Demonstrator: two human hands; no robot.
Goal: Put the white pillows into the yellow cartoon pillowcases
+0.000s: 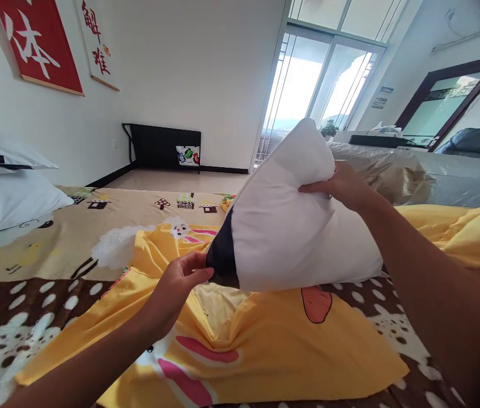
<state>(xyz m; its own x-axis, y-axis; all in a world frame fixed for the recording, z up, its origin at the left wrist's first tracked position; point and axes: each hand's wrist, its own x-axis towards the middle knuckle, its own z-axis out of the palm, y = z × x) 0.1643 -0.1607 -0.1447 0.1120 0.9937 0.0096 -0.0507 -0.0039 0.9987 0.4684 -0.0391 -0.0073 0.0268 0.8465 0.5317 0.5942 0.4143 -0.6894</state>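
A white pillow point(282, 226) with a dark band point(224, 255) at one end is held up at a tilt over the bed. My left hand point(184, 272) pinches its dark lower corner between thumb and fingers. Higher up, my right hand point(337, 187) grips the pillow's far right edge, thumb on the near face and the other fingers mostly out of sight. Beneath the pillow lies a yellow pillowcase point(308, 351) with pink-eared rabbit prints, its opening spread apart so that the pale inside shows near my left hand.
White pillows point(14, 195) are stacked at the left on a patterned blanket point(107, 209). Yellow fabric point(469, 232) lies bunched at the right. Plastic-covered furniture point(456, 175) stands beyond it. A black panel point(158, 144) stands by the far wall, left of a glass door point(316, 79).
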